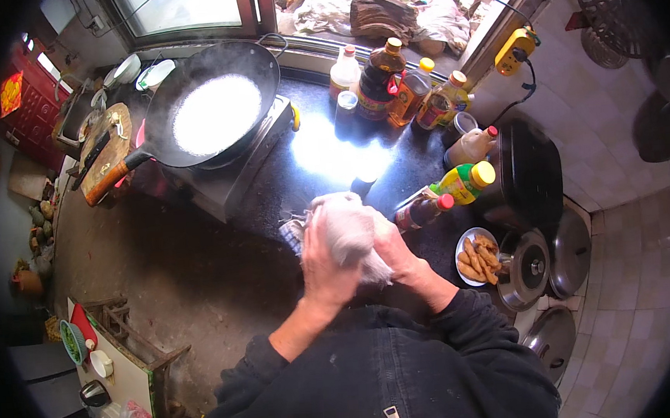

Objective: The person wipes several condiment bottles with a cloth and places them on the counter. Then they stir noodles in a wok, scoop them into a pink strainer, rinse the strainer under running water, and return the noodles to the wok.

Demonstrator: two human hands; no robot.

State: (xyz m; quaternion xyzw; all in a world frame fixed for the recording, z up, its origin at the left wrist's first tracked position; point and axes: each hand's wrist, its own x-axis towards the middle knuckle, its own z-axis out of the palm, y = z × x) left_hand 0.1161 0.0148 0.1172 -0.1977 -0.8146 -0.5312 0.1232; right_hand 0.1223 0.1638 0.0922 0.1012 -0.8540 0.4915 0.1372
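Both hands are pressed around a bunched pale cloth [349, 228] in front of my chest, at the near edge of the dark countertop [264, 196]. My left hand [323, 268] grips it from the left, and my right hand [395, 248] closes on its right side. A loose end of the cloth hangs down between the wrists. Just left of the bundle a blue-and-white checked cloth [292, 234] shows; whether it is a separate piece I cannot tell. Behind the bundle stands a small dark object [362, 185], partly lost in glare.
A steaming wok [156, 105] sits on a stove [216, 182], its wooden handle [109, 181] pointing toward me. Soy sauce [382, 69] and other bottles line the window side. Right of my hands are a red-capped bottle [420, 213], a plate of fried food [478, 257] and pot lids [522, 266].
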